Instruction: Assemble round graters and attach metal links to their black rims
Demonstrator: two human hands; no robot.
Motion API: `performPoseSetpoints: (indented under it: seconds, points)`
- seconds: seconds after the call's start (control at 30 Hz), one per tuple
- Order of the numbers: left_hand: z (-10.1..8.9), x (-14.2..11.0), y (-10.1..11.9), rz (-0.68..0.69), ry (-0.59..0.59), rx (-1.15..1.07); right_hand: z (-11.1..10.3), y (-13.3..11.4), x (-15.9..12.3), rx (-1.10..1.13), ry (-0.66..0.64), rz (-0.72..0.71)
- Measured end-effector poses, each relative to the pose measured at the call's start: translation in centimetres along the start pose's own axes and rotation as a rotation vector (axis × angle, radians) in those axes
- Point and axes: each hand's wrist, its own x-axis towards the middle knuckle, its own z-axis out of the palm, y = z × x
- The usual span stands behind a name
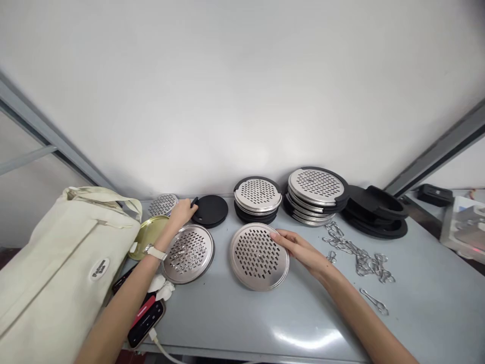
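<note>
While the right hand pinches the rim of a slotted metal disc on the grey table, the left hand pinches a black piece (mostly hidden by fingers), perhaps joined to the black disc beside it. A smaller stack stands behind the metal disc; wire clips lie to the right.

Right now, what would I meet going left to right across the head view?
Bag → left hand → black disc → central grate → right hand touching its rim → metal clips.
</note>
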Motion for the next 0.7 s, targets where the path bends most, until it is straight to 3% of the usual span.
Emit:
performPoseSetpoints:
  seconds: [0.2,0.3,0.37,0.5,0.7]
  points:
    - [-5.0,-1.3,-0.3,0.041,0.233,0.090,0.1,-0.5,-0.2,-0.003,-0.018,-0.003]
    - [-7.8,-3.3,-0.3,0.108,0.435,0.135,-0.1,-1.0,-0.7,-0.007,-0.035,-0.019]
    - [-9.0,-5.1,0.2,0.183,0.459,0.100,-0.6,-1.3,-1.1,0.004,-0.068,-0.016]
    - [-9.3,-9.1,2.4,0.439,0.241,-0.087,-2.0,-1.6,-2.1,0.099,-0.177,-0.005]
    - [-5.7,-12.5,6.9,0.652,-0.021,-0.194,-3.1,-2.1,-2.8,0.002,-0.254,0.083]
